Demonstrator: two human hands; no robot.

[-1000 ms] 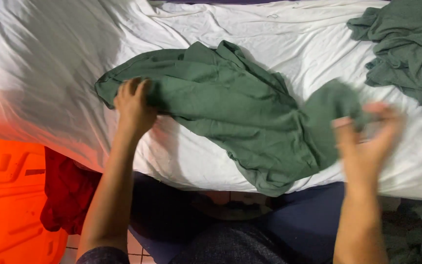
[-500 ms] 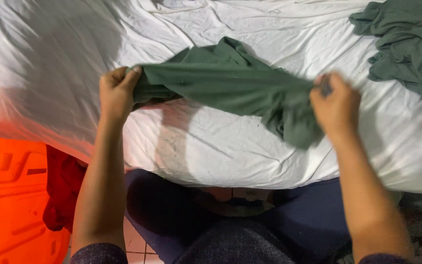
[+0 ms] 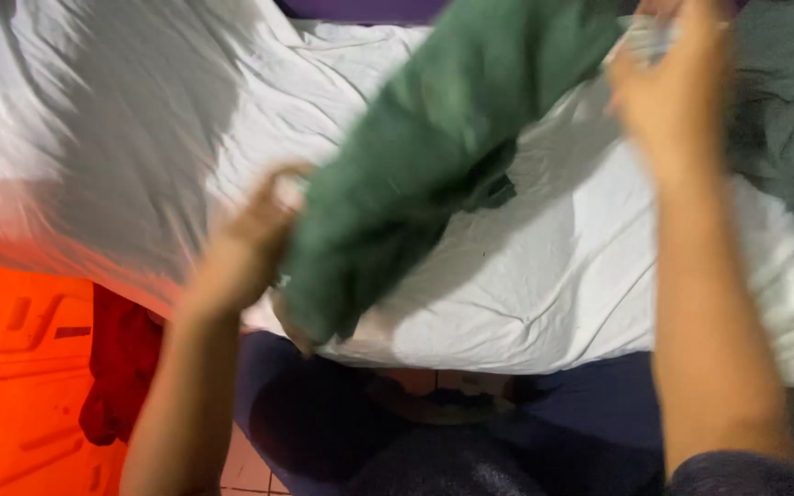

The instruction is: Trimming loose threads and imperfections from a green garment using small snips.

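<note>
A dark green cloth garment [image 3: 434, 156] hangs stretched in the air over a bed covered by a white sheet [image 3: 121, 156]. My left hand [image 3: 255, 239] grips its lower end near the bed's front edge. My right hand [image 3: 668, 83] holds the upper end, raised toward the top of the view. Both hands and the cloth are blurred by motion. The garment runs diagonally from lower left to upper right.
A pile of more green cloth [image 3: 792, 119] lies on the bed at the right. An orange plastic container [image 3: 11, 367] stands at lower left, with a red cloth [image 3: 121, 367] beside it. My dark-clothed legs [image 3: 452, 441] are below the bed edge.
The garment went from lying spread on the sheet to being lifted clear. My right hand rose up and away; my left hand dropped toward the front edge, tilting the cloth.
</note>
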